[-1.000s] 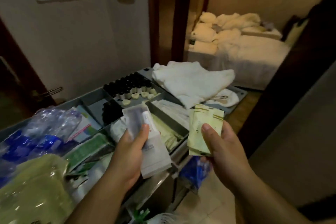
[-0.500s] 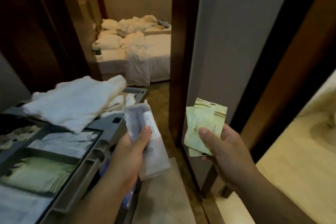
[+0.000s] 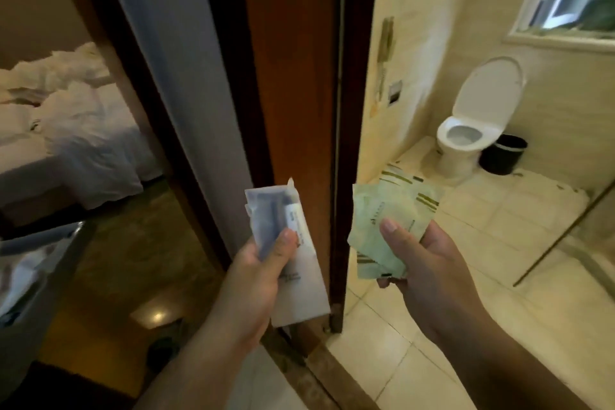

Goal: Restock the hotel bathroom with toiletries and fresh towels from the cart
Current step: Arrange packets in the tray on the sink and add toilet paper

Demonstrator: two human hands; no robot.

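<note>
Green on pale green, the striped packets [image 3: 386, 226] fan out in our right hand [image 3: 429, 273]. Our thumb presses on top so none slip. Our left hand [image 3: 256, 276] grips the white packets [image 3: 293, 263] the same way. We hold both up in front, ready to carry. The dark door frame [image 3: 346, 110] stands just past our hands, between them. The toilet [image 3: 466, 136] is far beyond the right hand. We think the packets go in there next. We hold no towels.
</note>
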